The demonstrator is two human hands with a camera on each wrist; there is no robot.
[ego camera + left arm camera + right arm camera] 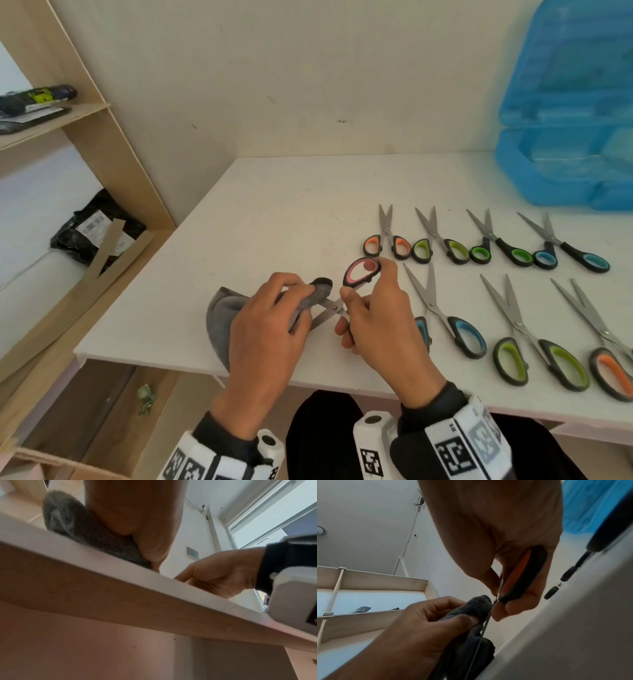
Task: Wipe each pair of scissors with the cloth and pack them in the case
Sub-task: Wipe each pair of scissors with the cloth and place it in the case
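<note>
While the left hand point(265, 329) is bunching the grey fleecy cloth point(222, 318) around one steel blade, the right hand point(380, 318) is holding the black-handled scissors with pink-red loop lining point(361, 272) over the white counter point(291, 212), near its front edge at 6 o'clock. Left grip is pinching cloth onto the blade, thumb and fingers curled; right grip is closing narrow round the lower handle, with the upper loop sticking up toward 12 o'clock. Blades are spreading apart, tips pointing to 9 o'clock into the cloth. Cloth tail is trailing on the counter at 8 o'clock of the hands. Four small scissors point(486, 240) are lying in a row at 2 o'clock, three large scissors point(534, 332) in a row at 3 o'clock, all blades open, tips to 12. Blue translucent plastic case point(565, 164) is sitting open at the 1 o'clock corner, lid upright against the wall. Wooden shelf unit point(85, 137) is standing at 10 o'clock.
</note>
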